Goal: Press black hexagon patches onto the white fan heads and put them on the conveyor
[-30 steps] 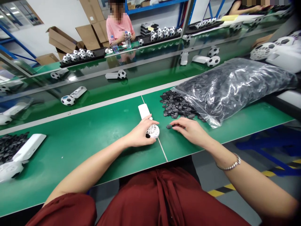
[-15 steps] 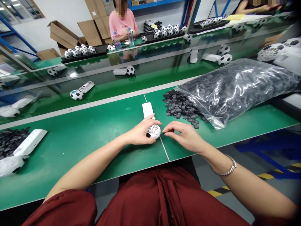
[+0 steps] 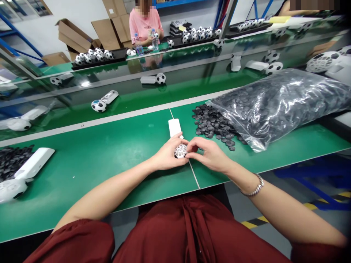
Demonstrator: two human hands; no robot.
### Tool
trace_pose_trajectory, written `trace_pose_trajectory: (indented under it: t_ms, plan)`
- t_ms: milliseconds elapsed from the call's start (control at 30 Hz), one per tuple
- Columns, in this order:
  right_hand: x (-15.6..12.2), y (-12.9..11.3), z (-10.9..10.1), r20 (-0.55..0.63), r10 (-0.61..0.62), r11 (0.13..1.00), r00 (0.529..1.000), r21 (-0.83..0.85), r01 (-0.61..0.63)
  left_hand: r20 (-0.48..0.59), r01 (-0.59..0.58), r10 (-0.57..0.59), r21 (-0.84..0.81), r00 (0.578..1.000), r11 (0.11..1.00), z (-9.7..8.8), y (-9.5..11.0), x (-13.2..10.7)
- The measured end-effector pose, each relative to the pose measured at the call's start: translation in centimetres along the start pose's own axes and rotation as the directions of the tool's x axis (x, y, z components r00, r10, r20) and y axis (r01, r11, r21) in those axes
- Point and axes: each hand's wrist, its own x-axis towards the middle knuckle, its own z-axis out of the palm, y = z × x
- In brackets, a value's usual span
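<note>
A white device with a round football-patterned head (image 3: 180, 151) and a flat rectangular handle (image 3: 174, 127) lies on the green bench. My left hand (image 3: 168, 154) curls around the head, thumb on the near side and fingers on the far side. White lattice shows on top of the head, with some black at its lower edge. My right hand (image 3: 206, 155) is closed in a pinch against the right side of the head. The small black piece in its fingertips is now mostly hidden. Loose black pieces (image 3: 210, 122) are spread in a pile beyond the right hand.
A clear plastic bag (image 3: 285, 106) of black pieces lies at the right, its mouth toward the pile. Another white device (image 3: 34, 164) rests by black pieces at the left. Beyond the pale rail, a belt carries several football-headed devices (image 3: 99, 105). A co-worker (image 3: 145, 23) sits opposite.
My right hand has moved left with the small black piece, from beside the football-patterned head to touching it. My left hand keeps its hold. Devices on the belt have shifted right in view.
</note>
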Motion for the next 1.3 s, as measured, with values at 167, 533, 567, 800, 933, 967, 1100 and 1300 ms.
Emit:
trace_pose_trajectory:
  t_ms: [167, 533, 567, 800, 933, 967, 1100, 1300]
  plan:
    - [0.2, 0.8, 0.3, 0.007, 0.148, 0.983, 0.989, 0.109, -0.148, -0.033, -0.003, 0.001, -0.062, 0.999, 0.998, 0.4, -0.2, 0.2]
    - [-2.0, 4.1, -1.1, -0.185, 0.18, 0.906, 0.966, -0.351, -0.236, 0.039, -0.032, 0.032, -0.003, 0.999, 0.999, -0.1, -0.6, 0.3]
    - [-2.1, 4.5, -1.5, -0.155, 0.181, 0.884, 0.971, -0.407, -0.23, 0.02, -0.026, 0.025, 0.03, 0.999, 0.999, 0.0, -0.6, 0.2]
    - [-2.6, 4.9, -2.6, -0.136, 0.184, 0.884, 0.973, -0.409, -0.224, -0.114, 0.122, -0.109, 0.113, 0.987, 0.986, -0.3, -0.3, -1.0]
    - [-2.7, 4.9, -3.9, -0.302, 0.195, 0.865, 0.933, -0.396, -0.308, -0.073, 0.149, -0.145, 0.041, 0.987, 0.988, -1.4, -0.7, -1.4]
    - [-2.7, 5.0, -4.2, -0.32, 0.195, 0.852, 0.927, -0.413, -0.322, -0.076, 0.169, -0.166, 0.039, 0.983, 0.985, -1.6, -0.8, -1.5]
    - [-2.3, 5.6, -4.6, -0.296, 0.211, 0.818, 0.932, -0.469, -0.334, -0.078, 0.247, -0.243, 0.042, 0.967, 0.968, -1.6, -0.8, -1.4]
    - [-2.1, 5.7, -4.2, -0.249, 0.293, 0.69, 0.923, -0.613, -0.385, -0.021, 0.218, -0.218, 0.039, 0.976, 0.975, -2.0, -0.6, -1.5]
